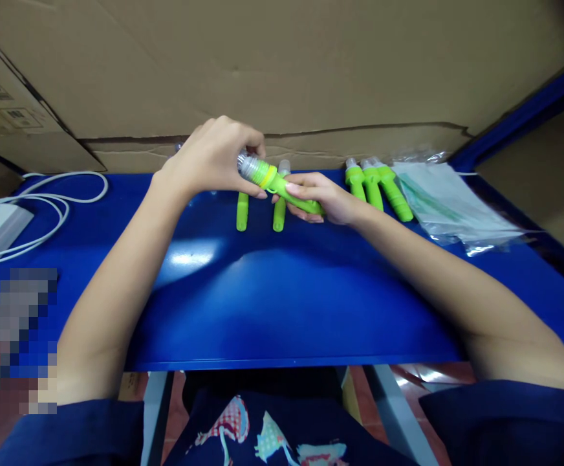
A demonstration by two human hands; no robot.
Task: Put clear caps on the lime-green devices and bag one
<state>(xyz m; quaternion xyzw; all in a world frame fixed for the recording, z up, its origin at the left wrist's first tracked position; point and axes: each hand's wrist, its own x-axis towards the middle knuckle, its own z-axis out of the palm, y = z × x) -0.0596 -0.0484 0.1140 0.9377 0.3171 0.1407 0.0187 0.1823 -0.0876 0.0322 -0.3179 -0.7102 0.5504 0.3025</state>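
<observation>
A lime-green stick (282, 184) with a ribbed clear plastic head and a yellow ring is held tilted above the blue table. My left hand (218, 155) is closed around its clear head. Lower down, the fingers of my right hand (318, 194) wrap the green handle. Behind and below them, a green handle (242, 212) lies on the table, its upper end hidden by my left hand. Another green stick with a clear head (279, 215) lies partly behind my right hand.
Three similar green sticks (372, 184) lie together to the right, beside clear plastic bags (456, 200). At left are a coiled white cable (63, 200) and a white device (5, 226). Cardboard (282, 71) stands along the back of the blue table (286, 304).
</observation>
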